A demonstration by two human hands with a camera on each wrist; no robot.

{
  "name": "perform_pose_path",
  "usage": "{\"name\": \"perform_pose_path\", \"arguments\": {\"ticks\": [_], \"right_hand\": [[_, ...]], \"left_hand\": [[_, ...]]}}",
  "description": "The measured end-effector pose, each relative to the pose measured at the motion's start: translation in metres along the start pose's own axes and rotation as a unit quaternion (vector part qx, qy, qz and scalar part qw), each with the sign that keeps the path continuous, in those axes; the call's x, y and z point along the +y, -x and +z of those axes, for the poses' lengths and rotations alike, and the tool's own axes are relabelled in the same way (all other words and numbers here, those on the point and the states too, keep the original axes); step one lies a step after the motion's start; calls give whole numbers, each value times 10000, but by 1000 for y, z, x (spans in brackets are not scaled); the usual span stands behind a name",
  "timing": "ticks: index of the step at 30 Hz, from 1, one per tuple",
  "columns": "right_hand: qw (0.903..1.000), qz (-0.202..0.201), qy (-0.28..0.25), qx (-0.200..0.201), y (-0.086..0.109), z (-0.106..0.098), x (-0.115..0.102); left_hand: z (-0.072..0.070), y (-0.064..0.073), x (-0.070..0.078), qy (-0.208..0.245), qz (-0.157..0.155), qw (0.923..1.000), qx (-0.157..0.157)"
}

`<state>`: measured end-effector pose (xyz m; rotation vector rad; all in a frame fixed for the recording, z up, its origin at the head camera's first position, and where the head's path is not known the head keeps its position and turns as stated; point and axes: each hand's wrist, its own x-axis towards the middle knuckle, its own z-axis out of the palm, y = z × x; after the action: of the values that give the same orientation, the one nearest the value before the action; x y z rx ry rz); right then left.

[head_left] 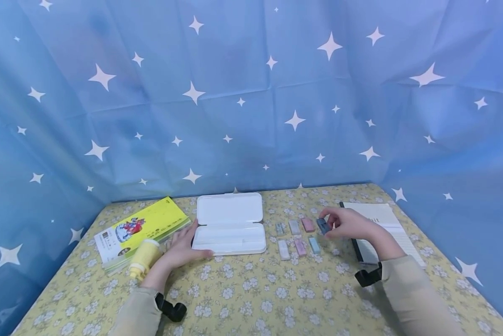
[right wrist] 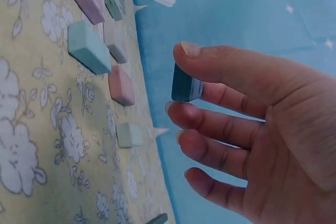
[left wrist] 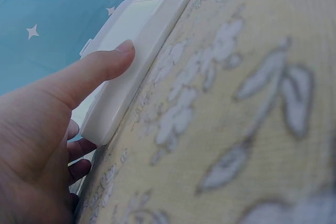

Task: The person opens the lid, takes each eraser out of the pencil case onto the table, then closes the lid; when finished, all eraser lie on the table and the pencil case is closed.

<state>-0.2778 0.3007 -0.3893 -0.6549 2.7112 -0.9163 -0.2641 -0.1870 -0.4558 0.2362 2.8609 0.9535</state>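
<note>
In the head view my right hand (head_left: 345, 224) pinches a dark blue eraser (head_left: 323, 226) between thumb and fingers, raised over the table. Close-up, the right wrist view shows the thumb on top of this eraser (right wrist: 181, 83). A pale green eraser (right wrist: 128, 135) lies below that hand. Several pastel erasers, among them a pink one (head_left: 308, 225) and a teal one (head_left: 314, 245), lie in two rows beside it. My left hand (head_left: 180, 245) rests at the left corner of an open white pencil case (head_left: 230, 252), its straight thumb along the front wall (left wrist: 118, 98).
Left of the case lie a yellow-covered book (head_left: 150, 221) and a yellow cylindrical thing (head_left: 145, 255) with a white end. On the right, a white notebook (head_left: 371, 210) with a dark spine lies partly under the right arm. A blue star-patterned curtain (head_left: 251, 116) stands behind the flowered tablecloth (head_left: 243, 298).
</note>
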Motion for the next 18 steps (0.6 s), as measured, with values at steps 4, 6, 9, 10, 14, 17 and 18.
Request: {"name": "perform_pose_path", "arguments": {"ticks": [4, 6, 9, 10, 14, 17, 18], "right_hand": [[10000, 5, 32, -10, 0, 1, 2], [10000, 50, 63, -42, -1, 2, 3], [9998, 90, 82, -163, -1, 4, 5], [9997, 137, 80, -200, 0, 5, 6], [9992, 190, 79, -337, 0, 8, 7], [9988, 227, 96, -426, 1, 10, 7], [9986, 245, 90, -456, 1, 10, 7]], "left_hand": [[0, 1, 1, 18, -25, 10000, 4], [0, 1, 1, 19, -40, 10000, 0], [0, 1, 1, 14, -36, 10000, -2], [0, 1, 1, 12, -33, 10000, -6], [0, 0, 1, 7, -26, 10000, 5], [0, 0, 1, 16, -36, 10000, 5], [1, 0, 1, 16, -33, 10000, 4]]}}
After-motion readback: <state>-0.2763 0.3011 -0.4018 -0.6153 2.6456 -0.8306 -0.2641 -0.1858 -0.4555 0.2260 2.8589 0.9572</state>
